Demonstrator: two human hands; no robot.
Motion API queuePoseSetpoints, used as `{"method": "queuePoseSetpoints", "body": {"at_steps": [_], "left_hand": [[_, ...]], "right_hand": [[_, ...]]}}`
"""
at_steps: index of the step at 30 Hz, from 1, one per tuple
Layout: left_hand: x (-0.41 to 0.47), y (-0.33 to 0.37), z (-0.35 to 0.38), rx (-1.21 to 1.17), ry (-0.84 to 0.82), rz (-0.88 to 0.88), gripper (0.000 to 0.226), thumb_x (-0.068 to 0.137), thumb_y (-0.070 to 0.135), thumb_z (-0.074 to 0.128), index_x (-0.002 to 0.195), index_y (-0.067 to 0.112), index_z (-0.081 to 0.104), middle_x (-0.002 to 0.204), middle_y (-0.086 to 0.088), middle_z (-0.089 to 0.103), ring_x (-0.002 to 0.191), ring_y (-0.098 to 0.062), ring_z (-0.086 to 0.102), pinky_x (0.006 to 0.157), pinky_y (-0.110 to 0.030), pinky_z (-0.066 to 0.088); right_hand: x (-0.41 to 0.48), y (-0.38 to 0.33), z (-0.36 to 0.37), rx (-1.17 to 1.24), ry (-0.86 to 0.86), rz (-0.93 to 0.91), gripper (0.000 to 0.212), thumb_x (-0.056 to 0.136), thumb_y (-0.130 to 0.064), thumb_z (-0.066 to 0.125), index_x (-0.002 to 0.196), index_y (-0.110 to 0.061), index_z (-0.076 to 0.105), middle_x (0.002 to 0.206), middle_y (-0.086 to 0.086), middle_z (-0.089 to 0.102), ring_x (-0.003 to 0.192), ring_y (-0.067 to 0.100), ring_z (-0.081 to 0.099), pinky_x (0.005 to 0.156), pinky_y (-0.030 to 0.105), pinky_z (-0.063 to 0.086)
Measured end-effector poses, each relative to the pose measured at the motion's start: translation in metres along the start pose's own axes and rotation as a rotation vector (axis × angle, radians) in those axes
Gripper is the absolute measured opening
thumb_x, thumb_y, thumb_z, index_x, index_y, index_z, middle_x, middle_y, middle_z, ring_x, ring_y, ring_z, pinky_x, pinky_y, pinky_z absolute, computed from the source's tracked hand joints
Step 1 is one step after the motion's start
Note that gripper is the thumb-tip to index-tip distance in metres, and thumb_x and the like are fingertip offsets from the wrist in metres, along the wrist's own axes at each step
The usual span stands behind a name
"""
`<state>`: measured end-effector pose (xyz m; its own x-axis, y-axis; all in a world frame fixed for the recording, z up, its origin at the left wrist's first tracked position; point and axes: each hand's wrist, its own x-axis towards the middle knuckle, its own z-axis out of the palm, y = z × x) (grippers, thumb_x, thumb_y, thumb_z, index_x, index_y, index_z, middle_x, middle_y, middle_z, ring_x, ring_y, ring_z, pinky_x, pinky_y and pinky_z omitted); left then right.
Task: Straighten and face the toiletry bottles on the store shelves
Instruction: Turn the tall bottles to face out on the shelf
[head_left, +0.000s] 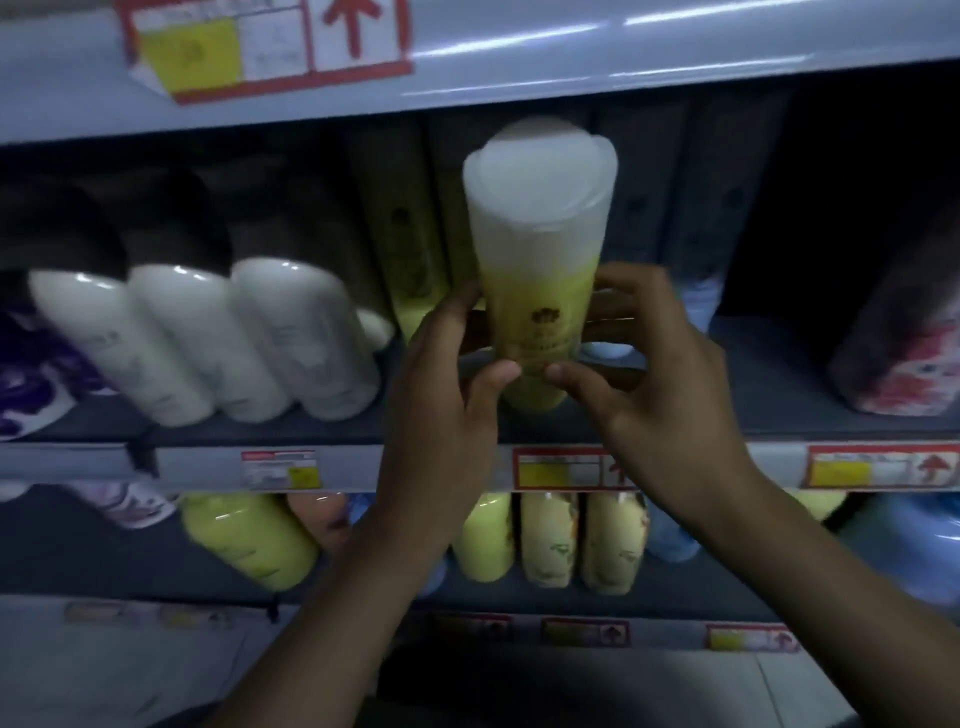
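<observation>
A yellow bottle (537, 270) with a wide white cap stands upright at the front of the middle shelf (779, 421), its dark logo facing me. My left hand (447, 374) grips its lower left side, thumb across the front. My right hand (654, 364) grips its lower right side, thumb meeting the left thumb on the label. Behind it stands another yellow bottle (410, 260) in shadow. The bottle's base is partly hidden by my thumbs.
Three white bottles (208, 338) lean in a row to the left, beside a purple-patterned one (31, 374). A pink floral bottle (904, 358) stands at the right. Yellow and cream bottles (550, 540) fill the shelf below. Price tags (566, 467) line the shelf edges.
</observation>
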<state>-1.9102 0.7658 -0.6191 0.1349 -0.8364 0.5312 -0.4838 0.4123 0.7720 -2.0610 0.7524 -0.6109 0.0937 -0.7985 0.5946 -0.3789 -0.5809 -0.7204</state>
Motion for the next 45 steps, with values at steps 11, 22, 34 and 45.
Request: {"method": "queuePoseSetpoints", "body": {"at_steps": [11, 22, 34, 45], "left_hand": [[0.018, -0.031, -0.038, 0.338, 0.183, -0.034, 0.052, 0.088, 0.007, 0.061, 0.137, 0.021, 0.049, 0.111, 0.002, 0.060, 0.094, -0.005, 0.060, 0.081, -0.008, 0.045], [0.019, -0.023, -0.048, 0.391, 0.362, -0.057, 0.028, 0.082, -0.002, 0.066, 0.104, 0.011, 0.056, 0.100, 0.002, 0.053, 0.085, -0.008, 0.056, 0.071, -0.003, 0.041], [0.008, 0.009, -0.022, 0.739, 0.144, 0.146, 0.023, 0.088, 0.003, 0.054, 0.108, 0.013, 0.059, 0.099, -0.011, 0.056, 0.092, -0.032, 0.053, 0.068, -0.041, 0.042], [-0.005, 0.063, 0.096, 0.711, -0.226, 0.368, 0.020, 0.089, 0.007, 0.054, 0.107, 0.009, 0.061, 0.094, -0.021, 0.057, 0.088, -0.042, 0.051, 0.069, -0.049, 0.043]], "right_hand": [[0.028, -0.001, 0.080, 0.037, -0.052, 0.092, 0.047, 0.081, -0.029, 0.074, 0.121, -0.026, 0.050, 0.100, -0.011, 0.065, 0.089, 0.000, 0.064, 0.069, 0.015, 0.054], [0.031, -0.007, 0.112, 0.021, -0.035, 0.095, 0.051, 0.080, -0.034, 0.075, 0.122, -0.022, 0.049, 0.101, -0.001, 0.063, 0.090, 0.012, 0.063, 0.068, 0.018, 0.051], [0.021, -0.002, 0.047, -0.307, -0.159, 0.059, 0.026, 0.097, -0.023, 0.047, 0.120, -0.017, 0.055, 0.114, 0.009, 0.058, 0.099, 0.026, 0.058, 0.082, 0.039, 0.046], [-0.016, 0.005, -0.103, -0.956, -0.129, 0.405, 0.030, 0.091, -0.019, 0.049, 0.120, -0.019, 0.054, 0.118, 0.010, 0.055, 0.109, 0.034, 0.058, 0.076, 0.037, 0.045]]}}
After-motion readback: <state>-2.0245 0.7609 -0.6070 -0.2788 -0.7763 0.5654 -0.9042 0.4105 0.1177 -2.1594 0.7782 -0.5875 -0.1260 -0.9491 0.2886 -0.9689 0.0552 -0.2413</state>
